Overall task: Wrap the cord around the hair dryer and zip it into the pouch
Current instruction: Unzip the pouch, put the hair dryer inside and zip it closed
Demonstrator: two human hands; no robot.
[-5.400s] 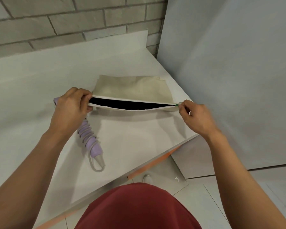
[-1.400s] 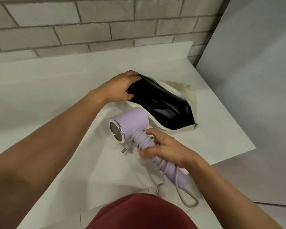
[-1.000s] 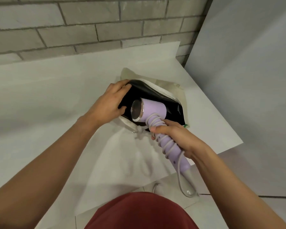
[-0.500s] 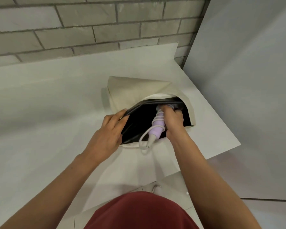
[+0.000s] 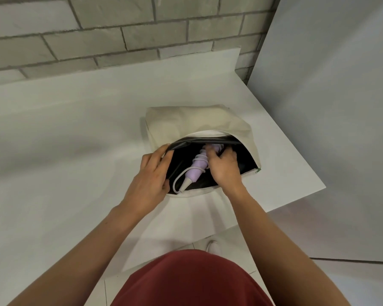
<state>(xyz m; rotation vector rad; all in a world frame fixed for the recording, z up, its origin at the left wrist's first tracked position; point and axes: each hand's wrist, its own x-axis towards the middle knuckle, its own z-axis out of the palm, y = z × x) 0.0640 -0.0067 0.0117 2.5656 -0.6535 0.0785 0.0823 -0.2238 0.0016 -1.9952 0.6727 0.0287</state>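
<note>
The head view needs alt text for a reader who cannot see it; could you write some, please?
A person's right hand pushes a lilac hair dryer, cord wound round its handle, into an open beige pouch with a black lining. The left hand holds the pouch mouth open. The pouch lies on a white table by a brick wall.

Right hand [image 5: 224, 167] pushing hair dryer [image 5: 196, 171] inside pouch [image 5: 186, 120].

Soft, even light, faint shadows on the table [image 5: 75, 151]; wide-angle bending at edges.
</note>
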